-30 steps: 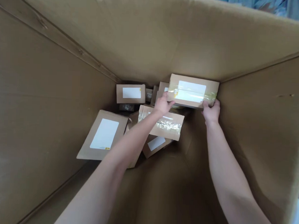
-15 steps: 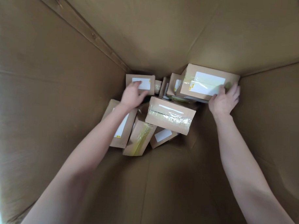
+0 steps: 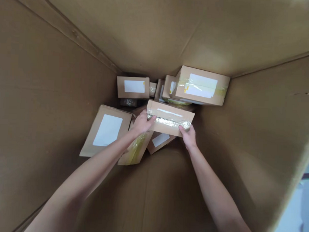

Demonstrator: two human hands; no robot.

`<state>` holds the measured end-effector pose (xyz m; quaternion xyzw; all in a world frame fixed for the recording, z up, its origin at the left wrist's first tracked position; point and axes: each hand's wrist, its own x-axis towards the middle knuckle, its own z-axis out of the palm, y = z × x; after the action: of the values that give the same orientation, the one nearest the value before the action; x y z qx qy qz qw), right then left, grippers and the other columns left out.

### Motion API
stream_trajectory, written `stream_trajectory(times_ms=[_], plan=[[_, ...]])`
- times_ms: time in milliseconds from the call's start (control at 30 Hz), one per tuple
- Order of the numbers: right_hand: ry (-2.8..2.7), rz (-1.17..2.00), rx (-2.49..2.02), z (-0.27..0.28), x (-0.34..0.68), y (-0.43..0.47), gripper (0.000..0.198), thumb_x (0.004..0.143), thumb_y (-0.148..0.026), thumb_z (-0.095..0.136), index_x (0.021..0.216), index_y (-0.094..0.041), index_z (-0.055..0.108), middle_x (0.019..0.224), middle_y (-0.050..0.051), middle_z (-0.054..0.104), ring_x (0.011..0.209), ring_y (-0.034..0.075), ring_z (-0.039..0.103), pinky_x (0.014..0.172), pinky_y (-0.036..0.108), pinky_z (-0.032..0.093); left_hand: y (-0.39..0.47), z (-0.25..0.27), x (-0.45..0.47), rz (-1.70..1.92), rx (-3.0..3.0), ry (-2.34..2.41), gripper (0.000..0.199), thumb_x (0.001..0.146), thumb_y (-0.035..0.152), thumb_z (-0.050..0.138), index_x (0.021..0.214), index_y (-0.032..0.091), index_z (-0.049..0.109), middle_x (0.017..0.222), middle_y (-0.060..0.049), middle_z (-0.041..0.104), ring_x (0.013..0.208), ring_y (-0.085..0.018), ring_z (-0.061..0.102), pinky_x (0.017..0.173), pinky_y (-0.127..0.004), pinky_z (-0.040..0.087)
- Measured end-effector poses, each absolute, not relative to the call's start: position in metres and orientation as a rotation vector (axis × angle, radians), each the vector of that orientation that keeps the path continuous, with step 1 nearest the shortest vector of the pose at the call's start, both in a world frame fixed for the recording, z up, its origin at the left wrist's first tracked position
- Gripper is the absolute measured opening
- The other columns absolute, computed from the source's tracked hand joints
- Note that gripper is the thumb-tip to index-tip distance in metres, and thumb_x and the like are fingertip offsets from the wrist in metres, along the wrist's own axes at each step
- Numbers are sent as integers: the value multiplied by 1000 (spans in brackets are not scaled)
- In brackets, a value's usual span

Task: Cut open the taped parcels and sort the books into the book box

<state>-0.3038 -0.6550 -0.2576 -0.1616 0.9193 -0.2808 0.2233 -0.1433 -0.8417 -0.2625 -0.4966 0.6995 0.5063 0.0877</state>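
Note:
Deep inside a large carton, a taped cardboard box [image 3: 171, 113] lies on top of other boxes. My left hand [image 3: 142, 124] grips its left end, thumb over the shiny tape strip. At its lower right corner my right hand [image 3: 189, 136] is closed, thumb on the front face and fingers hidden behind. Under it are a box with yellowish tape [image 3: 136, 151] and a box with a white label [image 3: 160, 140]. A larger labelled box [image 3: 108, 129] leans left of my left hand.
Against the far wall [image 3: 159, 35] of the carton stand a labelled box [image 3: 134, 87] at left and a bigger box [image 3: 202, 85] at right, with several smaller ones between. The right wall [image 3: 265, 133] ends at a bright edge.
My left hand has come down from the far left box, my right from the far right box. Both have closed on the middle taped box. The left box now leans further outward.

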Motion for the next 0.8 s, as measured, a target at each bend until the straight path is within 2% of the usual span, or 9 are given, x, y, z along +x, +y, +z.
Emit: stream_trajectory(times_ms=[100,233,367,467,600,700,800], plan=[[2672,-739,-376,-244,-329,-641,72,75,-54,58,133,-14,43,119,15,57,109,28,56,94,44,46,-823,-253,-165,1630,-1344,2296,49,86,43,51,126,15,51,119,-13,63,112,-27,59,98,-42,46],[2833,-321,-455,-235,-358,-638,78,79,-56,50,142,-12,37,140,23,38,130,36,36,103,55,35,-795,-262,-221,1661,-1274,2324,54,87,40,51,133,10,45,122,-19,58,116,-30,55,101,-46,43],[2628,-36,-674,-253,-354,-650,77,86,-56,35,151,-19,19,157,18,16,143,38,10,100,74,22,-778,-286,-260,1572,-1453,2246,56,91,37,44,137,6,39,128,-23,54,123,-32,50,105,-46,38],[2595,30,-696,-261,-347,-652,76,89,-56,27,153,-20,7,159,16,6,145,38,1,95,82,11,-783,-290,-261,1627,-1378,2214,62,91,41,44,140,4,36,135,-24,49,129,-32,46,108,-43,35],[2677,9,-757,-242,-339,-647,78,90,-56,28,153,-16,4,159,20,3,145,39,1,96,81,5,-807,-259,-216,1750,-1241,2188,66,88,51,48,140,12,37,144,-19,43,135,-30,40,112,-43,32],[2695,-153,-909,-216,-318,-654,75,92,-50,32,153,-15,5,159,19,4,146,38,-2,102,76,7,-806,-215,-140,1813,-1533,2153,56,87,53,49,132,21,46,139,-11,50,137,-27,37,113,-44,30],[2277,-365,-1241,-208,-274,-678,68,91,-43,43,151,-20,22,157,12,20,146,32,8,113,61,17,-767,-181,-55,1983,-2227,1497,38,88,47,46,120,28,52,129,-6,57,129,-22,47,107,-41,40]])
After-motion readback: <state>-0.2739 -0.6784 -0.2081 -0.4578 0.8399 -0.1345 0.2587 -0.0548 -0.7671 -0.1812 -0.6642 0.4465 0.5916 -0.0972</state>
